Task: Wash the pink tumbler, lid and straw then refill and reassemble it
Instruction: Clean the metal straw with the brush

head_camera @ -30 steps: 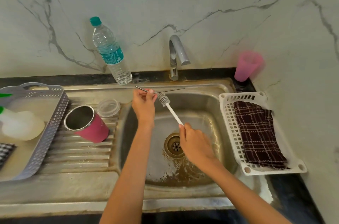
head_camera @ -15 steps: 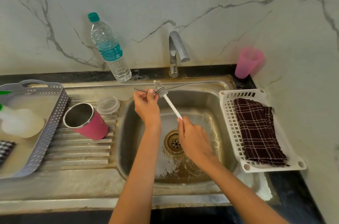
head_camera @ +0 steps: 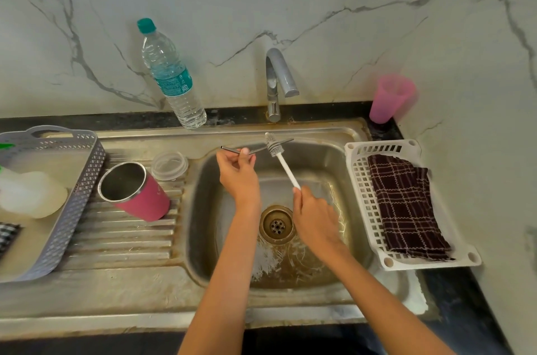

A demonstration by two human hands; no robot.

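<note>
Head camera is showing your left hand [head_camera: 236, 174] pinching a thin metal straw [head_camera: 229, 149] between thumb and fingertips, holding it nearly level over the back edge of the sink basin [head_camera: 203, 209]. Your right hand [head_camera: 315, 218] is gripping the lower end of a white brush [head_camera: 286, 169], fingers curled round its handle. The bristle end is crossing the straw just right of your left thumb, and the two are touching or nearly so; I cannot tell which. Both hands are hovering above the drain [head_camera: 276, 224].

The pink tumbler [head_camera: 139, 195] is sitting on the ribbed drainboard left of the basin, its open steel mouth facing up and to the left. The clear lid [head_camera: 170, 165] is lying just beside it, nearer the back edge.

A grey tray [head_camera: 81, 195] is resting at the counter's left edge, carrying a white bottle [head_camera: 29, 195]. A water bottle [head_camera: 171, 75] is standing at the back edge, left of the tap [head_camera: 277, 78]. A pink cup [head_camera: 390, 99] is occupying the back right corner. A white basket [head_camera: 357, 180] is sitting along the basin's right edge, holding a dark checked cloth [head_camera: 406, 203].
</note>
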